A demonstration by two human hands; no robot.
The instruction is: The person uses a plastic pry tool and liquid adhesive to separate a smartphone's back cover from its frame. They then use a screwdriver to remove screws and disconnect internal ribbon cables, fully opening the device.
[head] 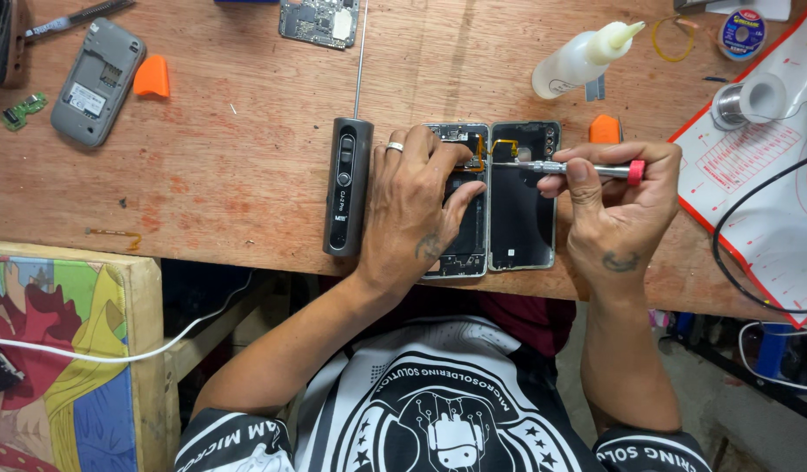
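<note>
An opened smartphone body [460, 249] lies on the wooden bench, with its detached back cover [521, 218] lying inner side up just right of it. My left hand [417, 205], a ring on one finger, presses down on the phone body. My right hand [618, 201] grips a slim metal screwdriver with a red end [596, 170], held level, its tip reaching left to the orange flex cable [484, 153] at the top of the phone.
A black handheld device with a long thin rod [347, 188] lies left of my left hand. Further out sit a grey phone shell [96, 80], orange picks [152, 77], a circuit board [319, 21], a squeeze bottle [583, 59], solder wire [753, 98] and a white mat [758, 175].
</note>
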